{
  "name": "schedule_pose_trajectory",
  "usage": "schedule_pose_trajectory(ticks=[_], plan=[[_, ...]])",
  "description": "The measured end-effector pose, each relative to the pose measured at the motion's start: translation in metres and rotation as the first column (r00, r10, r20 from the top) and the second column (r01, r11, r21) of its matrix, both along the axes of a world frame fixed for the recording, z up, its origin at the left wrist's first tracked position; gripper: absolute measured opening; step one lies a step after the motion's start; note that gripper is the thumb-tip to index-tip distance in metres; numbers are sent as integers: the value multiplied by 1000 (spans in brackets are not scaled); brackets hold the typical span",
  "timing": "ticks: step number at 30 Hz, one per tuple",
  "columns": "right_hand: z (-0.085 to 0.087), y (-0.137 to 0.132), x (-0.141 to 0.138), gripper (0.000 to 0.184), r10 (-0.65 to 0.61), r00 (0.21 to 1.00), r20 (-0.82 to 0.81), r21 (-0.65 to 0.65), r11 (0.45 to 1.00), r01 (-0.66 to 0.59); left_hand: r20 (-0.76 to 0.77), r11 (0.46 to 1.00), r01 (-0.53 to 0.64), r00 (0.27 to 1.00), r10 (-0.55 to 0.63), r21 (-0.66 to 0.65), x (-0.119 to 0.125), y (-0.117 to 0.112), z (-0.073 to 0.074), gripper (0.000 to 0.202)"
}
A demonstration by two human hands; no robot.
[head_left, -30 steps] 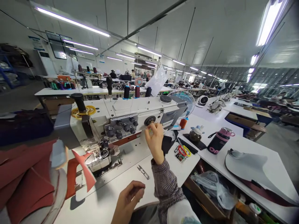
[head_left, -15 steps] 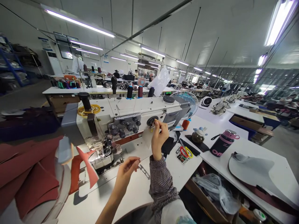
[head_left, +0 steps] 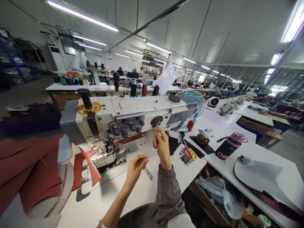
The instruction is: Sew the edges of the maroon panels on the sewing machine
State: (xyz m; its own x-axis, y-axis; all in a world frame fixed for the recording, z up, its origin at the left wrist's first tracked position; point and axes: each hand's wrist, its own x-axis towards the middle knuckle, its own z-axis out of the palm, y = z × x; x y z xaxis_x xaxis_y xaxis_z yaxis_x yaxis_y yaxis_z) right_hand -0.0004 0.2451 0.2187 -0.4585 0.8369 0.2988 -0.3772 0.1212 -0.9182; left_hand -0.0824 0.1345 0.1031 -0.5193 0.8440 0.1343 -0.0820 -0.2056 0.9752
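A white industrial sewing machine [head_left: 133, 106] stands before me, with black tension knobs [head_left: 128, 126] and a round black dial [head_left: 156, 121] on its front. Just below the dial is my right hand [head_left: 162, 144], its fingers pinched close to a thin metal lever [head_left: 156, 126]; what they hold, if anything, is too small to tell. Over the machine bed, my left hand [head_left: 136, 167] is closed with thumb and fingertips together, and any thing in them cannot be made out. Beside it lies a slotted metal plate [head_left: 147, 173]. The needle area [head_left: 109, 148] is lit at the left.
Red-brown cut pieces [head_left: 40, 171] are piled at the left. Red and yellow handled scissors [head_left: 190, 153] lie right of the machine, near a glass jar [head_left: 203, 137], a dark bottle [head_left: 230, 145] and grey curved pieces [head_left: 258, 174]. A fan [head_left: 193, 103] stands behind.
My right hand has drawn down slightly from the dial, so more of the dial shows. My left hand has moved a little up and right. The view has shifted slightly.
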Motion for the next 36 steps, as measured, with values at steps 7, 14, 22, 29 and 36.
schedule_pose_trajectory(ticks=[7,14,22,29,36], plan=[[23,-26,26,44,265,962,-62,-77,960,-269,-62,992,-77,995,84,102,4,-18,30,29],[-56,-48,1,31,278,793,542,246,850,-466,97,899,-427,903,418,97,-27,-53,30,36],[-87,-77,-34,40,833,514,204,-384,551,-741,-328,914,-395,854,404,97,-69,-104,18,23],[-87,-67,-79,51,787,614,62,-399,583,-708,-987,936,-351,149,54,-2,-132,-97,50,21],[-102,-58,-107,39,606,736,300,-195,795,-575,-965,791,-577,-17,-261,-203,-139,-75,56,42]])
